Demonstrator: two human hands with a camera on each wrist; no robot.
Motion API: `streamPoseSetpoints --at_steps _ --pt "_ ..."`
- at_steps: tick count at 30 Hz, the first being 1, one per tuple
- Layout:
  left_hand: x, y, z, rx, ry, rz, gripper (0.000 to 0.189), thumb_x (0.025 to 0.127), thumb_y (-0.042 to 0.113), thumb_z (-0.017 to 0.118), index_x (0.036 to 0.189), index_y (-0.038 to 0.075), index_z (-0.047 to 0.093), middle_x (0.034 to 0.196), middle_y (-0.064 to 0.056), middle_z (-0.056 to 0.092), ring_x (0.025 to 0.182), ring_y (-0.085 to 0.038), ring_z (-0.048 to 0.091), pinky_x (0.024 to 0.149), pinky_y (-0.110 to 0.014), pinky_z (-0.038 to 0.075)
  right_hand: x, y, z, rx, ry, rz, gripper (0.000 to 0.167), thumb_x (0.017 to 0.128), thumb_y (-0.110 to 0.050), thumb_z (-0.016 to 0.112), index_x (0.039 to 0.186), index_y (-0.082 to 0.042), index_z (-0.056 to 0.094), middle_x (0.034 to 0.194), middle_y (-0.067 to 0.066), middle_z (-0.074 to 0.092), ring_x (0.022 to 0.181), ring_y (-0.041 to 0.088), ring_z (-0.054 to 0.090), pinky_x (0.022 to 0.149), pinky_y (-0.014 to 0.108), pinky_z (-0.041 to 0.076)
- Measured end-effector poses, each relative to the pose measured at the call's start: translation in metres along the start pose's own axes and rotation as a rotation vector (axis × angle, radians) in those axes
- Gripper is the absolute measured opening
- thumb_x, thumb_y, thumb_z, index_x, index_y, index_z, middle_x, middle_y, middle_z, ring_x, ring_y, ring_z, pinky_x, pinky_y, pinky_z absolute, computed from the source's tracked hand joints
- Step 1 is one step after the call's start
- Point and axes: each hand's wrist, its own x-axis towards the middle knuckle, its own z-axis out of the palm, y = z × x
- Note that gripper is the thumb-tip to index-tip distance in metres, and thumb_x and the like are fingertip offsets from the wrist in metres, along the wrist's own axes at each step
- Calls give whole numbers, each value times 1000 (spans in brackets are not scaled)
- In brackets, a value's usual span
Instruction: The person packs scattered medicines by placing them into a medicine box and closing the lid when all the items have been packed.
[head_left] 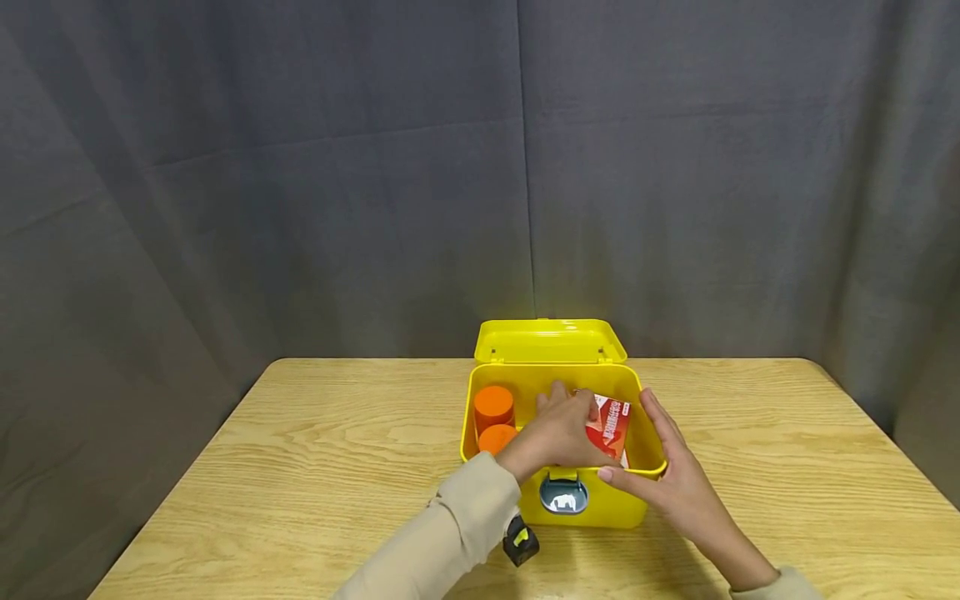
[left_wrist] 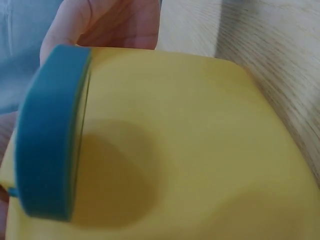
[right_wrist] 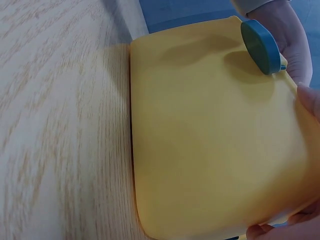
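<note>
A yellow storage box (head_left: pixel 600 504) stands on the table with its lid (head_left: pixel 551 342) raised at the back and a grey-blue latch (head_left: pixel 564 496) on its front. My left hand (head_left: pixel 566 429) reaches over the front rim into it. Its index finger and thumb span a red and white carton (head_left: pixel 611 427), covering the carton's left part. At the right front corner my right hand (head_left: pixel 678 475) holds the box, thumb along the front rim and fingers against the right side. In the right wrist view, fingertips (right_wrist: pixel 310 100) show at the box's edge.
Two orange round-topped containers (head_left: pixel 493 404) stand in the left side of the box. A small black wrist camera (head_left: pixel 520 542) is strapped below the left sleeve (head_left: pixel 480 500). The wooden table (head_left: pixel 337 467) ends at a grey curtain (head_left: pixel 375 208) behind.
</note>
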Motion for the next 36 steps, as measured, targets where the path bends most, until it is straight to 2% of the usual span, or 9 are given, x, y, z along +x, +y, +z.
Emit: streamPoseSetpoints --at_steps 7,15,19,25,28,30,33,36 --pt "2 1 3 18 -44 -45 58 67 41 87 106 18 50 99 -2 35 93 -19 34 68 -28 37 0 0 0 11 -4 0 106 81 -25 80 157 -22 7 161 6 3 143 42 4 102 75 13" --pt "3 2 4 34 -55 -64 65 67 43 87 113 18 49 101 -3 35 95 -20 34 70 -29 38 -1 0 1 24 -6 1 106 81 -24 80 157 -24 7 162 5 3 143 42 4 102 74 13" --pt "3 1 3 11 -57 -75 67 68 43 87 116 17 49 101 -3 35 95 -20 34 71 -28 39 0 0 1 16 -2 -4 106 81 -24 80 157 -23 8 161 6 3 143 43 5 102 74 13" --pt "2 0 1 7 -31 -63 85 68 56 82 129 13 43 102 -2 36 94 -18 35 70 -27 40 -1 0 0 7 0 -14 106 80 -24 81 157 -23 8 161 7 4 143 43 5 102 74 14" --pt "-1 -4 -3 -63 -19 -25 79 70 57 80 123 12 43 100 -1 38 94 -16 37 69 -26 41 0 -1 -2 -13 -11 -22 106 80 -25 81 157 -21 9 161 9 7 142 44 8 103 73 17" --pt "-6 -8 -8 -145 -14 -2 72 72 55 79 118 12 44 99 0 39 93 -15 39 69 -26 42 0 -2 -4 -11 -37 -25 105 81 -25 80 157 -18 8 160 12 8 141 45 10 103 69 22" --pt "-13 -16 -21 -235 -7 27 63 77 51 77 115 13 44 101 -2 42 91 -15 46 69 -25 46 1 -3 -11 25 -88 -5 101 84 -24 77 157 -14 7 159 16 9 138 47 20 103 61 32" --pt "-23 -27 -36 -277 19 49 61 80 52 74 118 15 44 108 -3 44 92 -18 50 71 -28 49 4 -2 -20 60 -120 36 94 90 -25 71 157 -13 6 158 19 10 135 49 27 100 58 38"
